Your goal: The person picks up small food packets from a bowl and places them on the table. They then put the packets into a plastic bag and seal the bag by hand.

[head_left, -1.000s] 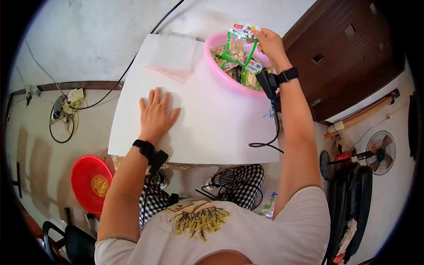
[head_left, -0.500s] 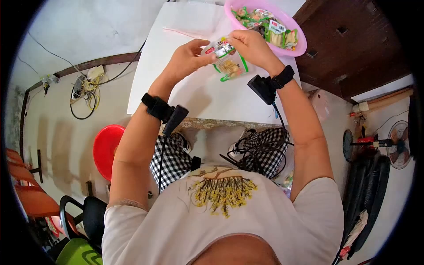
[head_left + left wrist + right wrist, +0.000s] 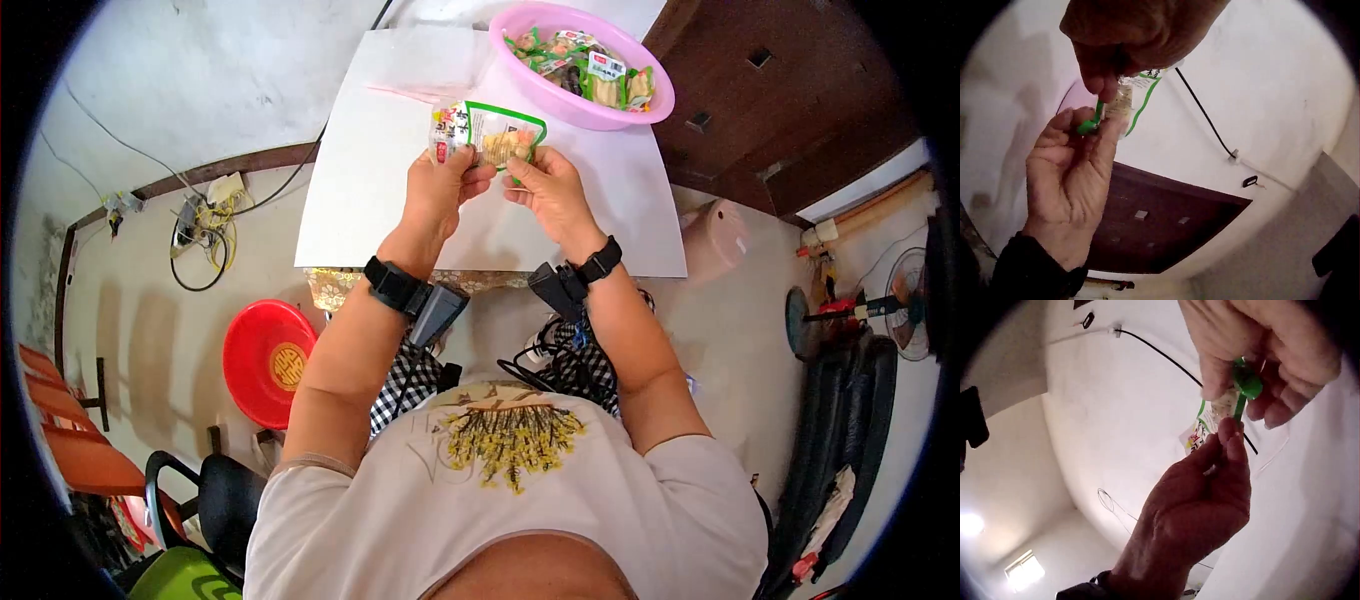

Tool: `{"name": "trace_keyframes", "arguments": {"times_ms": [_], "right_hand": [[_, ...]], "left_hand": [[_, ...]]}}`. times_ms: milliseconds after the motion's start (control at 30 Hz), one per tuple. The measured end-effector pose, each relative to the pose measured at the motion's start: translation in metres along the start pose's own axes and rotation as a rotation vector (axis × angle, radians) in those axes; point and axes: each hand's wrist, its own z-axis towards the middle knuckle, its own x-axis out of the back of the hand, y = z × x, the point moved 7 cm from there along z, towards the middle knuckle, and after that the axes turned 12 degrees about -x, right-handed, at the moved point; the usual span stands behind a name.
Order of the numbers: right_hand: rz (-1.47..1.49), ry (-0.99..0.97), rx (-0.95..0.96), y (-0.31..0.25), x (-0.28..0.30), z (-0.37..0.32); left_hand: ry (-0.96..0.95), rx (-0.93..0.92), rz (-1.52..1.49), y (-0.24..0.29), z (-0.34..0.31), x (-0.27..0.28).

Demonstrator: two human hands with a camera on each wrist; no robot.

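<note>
Both hands hold a clear food packet [image 3: 505,130] with green edging and coloured print, raised over the white table [image 3: 370,220]. My left hand [image 3: 437,195] pinches its printed end between thumb and fingers. At the other end, my right hand [image 3: 555,195] grips the lower edge, its thumb over the front. The left wrist view shows the left hand [image 3: 1147,37] above and the right hand [image 3: 1066,181] below, fingertips close together on the green edge. A green corner [image 3: 1247,384] sticks out between the right hand's fingers in the right wrist view.
A pink basin [image 3: 570,108] of similar packets [image 3: 605,75] stands at the table's back right. Thin translucent sheeting [image 3: 425,65] lies at the back left. On the floor are a red basin [image 3: 245,370] to the left and a fan [image 3: 905,300] to the far right.
My right hand has brought the packet out of the basin to above the table. My left hand has left the tabletop and taken hold of it; the packet is now turned sideways.
</note>
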Motion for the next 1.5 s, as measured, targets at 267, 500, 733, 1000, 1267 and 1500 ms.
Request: {"name": "trace_keyframes", "arguments": {"times_ms": [267, 500, 733, 1000, 1267, 1500], "right_hand": [[-0.145, -0.011, -0.032, -0.008, 0.015, 0.004], [-0.341, -0.1, 0.043, -0.013, 0.019, 0.02], [-0.665, 0.057, 0.154, -0.015, 0.033, 0.069], [-0.932, 0.196, 0.326, -0.024, 0.034, 0.111], [-1.258, 0.409, 0.73, -0.05, 0.001, 0.085], [-1.255, 0.337, 0.669, -0.17, -0.007, 0.071]], "left_hand": [[-0.017, -0.036, 0.103, 0.004, -0.007, 0.001], [0.028, 0.048, 0.076, -0.012, -0.022, 0.009], [-0.073, 0.411, 0.054, -0.033, -0.052, 0.023], [-0.581, -0.647, 1.352, 0.037, -0.033, -0.016], [-0.923, -0.663, 1.753, -0.021, -0.01, -0.024], [-0.783, -0.754, 1.733, -0.021, -0.011, -0.023]]}}
